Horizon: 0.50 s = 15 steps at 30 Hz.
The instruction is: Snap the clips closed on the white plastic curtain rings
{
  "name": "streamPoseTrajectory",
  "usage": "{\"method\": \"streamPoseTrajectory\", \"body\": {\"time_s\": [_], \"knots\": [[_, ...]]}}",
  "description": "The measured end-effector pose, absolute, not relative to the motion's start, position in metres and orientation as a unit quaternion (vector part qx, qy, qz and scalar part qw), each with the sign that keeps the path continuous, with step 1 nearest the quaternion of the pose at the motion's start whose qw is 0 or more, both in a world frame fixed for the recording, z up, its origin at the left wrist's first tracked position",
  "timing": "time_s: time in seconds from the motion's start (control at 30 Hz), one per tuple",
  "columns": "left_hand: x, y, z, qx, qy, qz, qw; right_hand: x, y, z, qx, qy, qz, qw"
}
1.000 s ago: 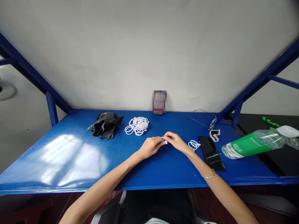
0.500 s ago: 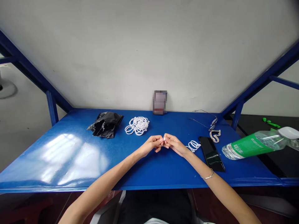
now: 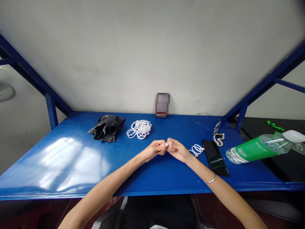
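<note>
Over the middle of the blue table, my left hand and my right hand meet fingertip to fingertip. Both are closed in a pinch on one small white ring, which is mostly hidden between the fingers. A pile of several white rings lies behind my left hand. A smaller cluster of white rings rests on the table just right of my right hand. A thin bracelet circles my right wrist.
A crumpled black plastic bag lies at the back left. Right of my hands are a black phone, a beige loop, eyeglasses and a tipped water bottle with a green label. A small card leans against the wall.
My hands have drawn closer together and curled tighter around the white ring; the ring showed more a second ago and is now almost hidden in the pinch.
</note>
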<state>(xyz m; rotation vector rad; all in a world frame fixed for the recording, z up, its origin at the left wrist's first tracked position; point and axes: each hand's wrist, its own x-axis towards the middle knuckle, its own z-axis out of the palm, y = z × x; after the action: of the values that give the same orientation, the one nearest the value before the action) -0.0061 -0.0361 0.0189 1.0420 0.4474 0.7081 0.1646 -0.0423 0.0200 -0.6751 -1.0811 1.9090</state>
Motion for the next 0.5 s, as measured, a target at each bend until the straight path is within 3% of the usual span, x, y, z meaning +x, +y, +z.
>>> {"method": "streamPoseTrajectory", "body": {"time_s": [0.17, 0.3, 0.4, 0.5], "knots": [[-0.008, -0.037, 0.029, 0.515, 0.214, 0.337, 0.758, 0.166, -0.046, 0.03, -0.305, -0.476, 0.711, 0.418], [-0.016, -0.032, 0.033, 0.578, 0.266, 0.345, 0.69, 0.174, -0.042, 0.04, -0.352, -0.61, 0.595, 0.387], [-0.026, -0.025, 0.038, 0.683, 0.351, 0.351, 0.535, 0.195, -0.032, 0.049, -0.418, -0.716, 0.439, 0.345], [-0.038, -0.016, 0.044, 0.781, 0.46, 0.334, 0.259, 0.232, -0.025, 0.058, -0.535, -0.744, 0.324, 0.236]]}}
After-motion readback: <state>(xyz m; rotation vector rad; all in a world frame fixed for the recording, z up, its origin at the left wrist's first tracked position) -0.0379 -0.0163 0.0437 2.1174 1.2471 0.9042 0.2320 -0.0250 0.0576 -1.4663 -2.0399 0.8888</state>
